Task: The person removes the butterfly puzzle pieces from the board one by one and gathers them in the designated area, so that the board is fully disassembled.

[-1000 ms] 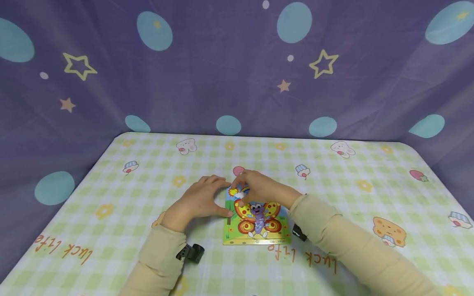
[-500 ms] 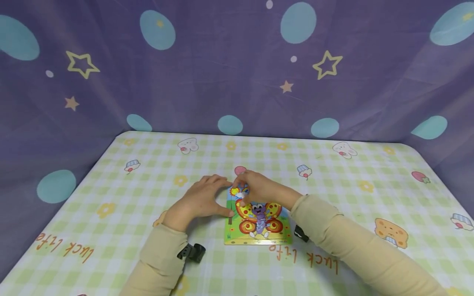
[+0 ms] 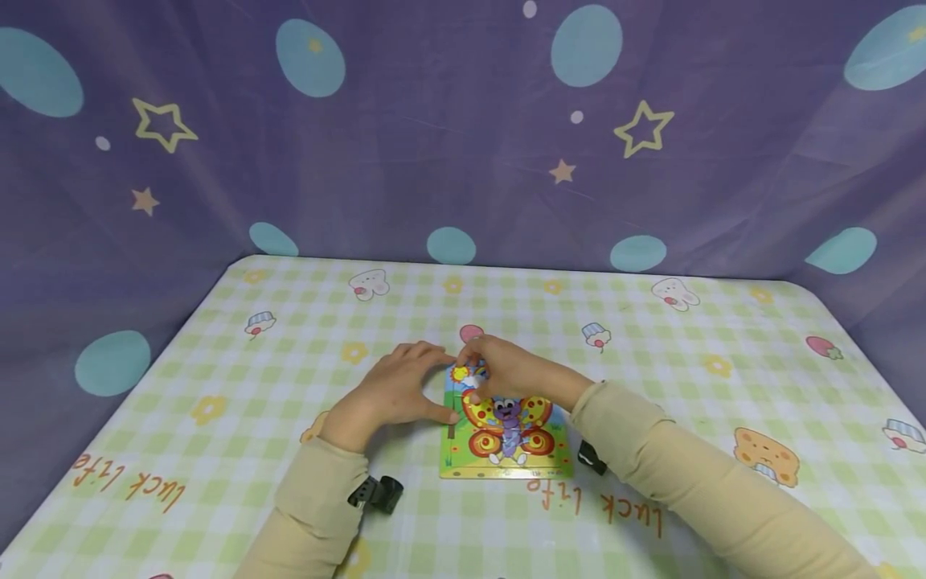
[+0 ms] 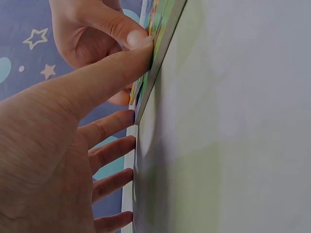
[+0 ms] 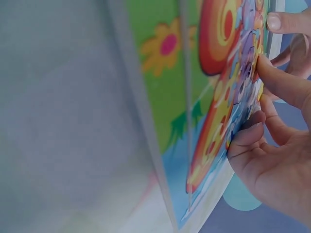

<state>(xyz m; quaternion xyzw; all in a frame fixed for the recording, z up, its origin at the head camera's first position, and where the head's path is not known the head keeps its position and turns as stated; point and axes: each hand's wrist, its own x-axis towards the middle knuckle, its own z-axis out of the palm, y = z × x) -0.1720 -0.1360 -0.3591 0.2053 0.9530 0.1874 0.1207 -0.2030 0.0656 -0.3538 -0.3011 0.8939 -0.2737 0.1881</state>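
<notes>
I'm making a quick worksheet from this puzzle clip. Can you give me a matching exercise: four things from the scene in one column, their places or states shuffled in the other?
Things:
1. butterfly puzzle
2. left hand
3. right hand
4. purple cloth

Places or states:
A. hangs behind the table
B. fingers on the puzzle's far corner
C. lies flat on the checked tablecloth
D. thumb against the puzzle's left edge

Pairs: 1-C, 2-D, 3-B, 4-A
</notes>
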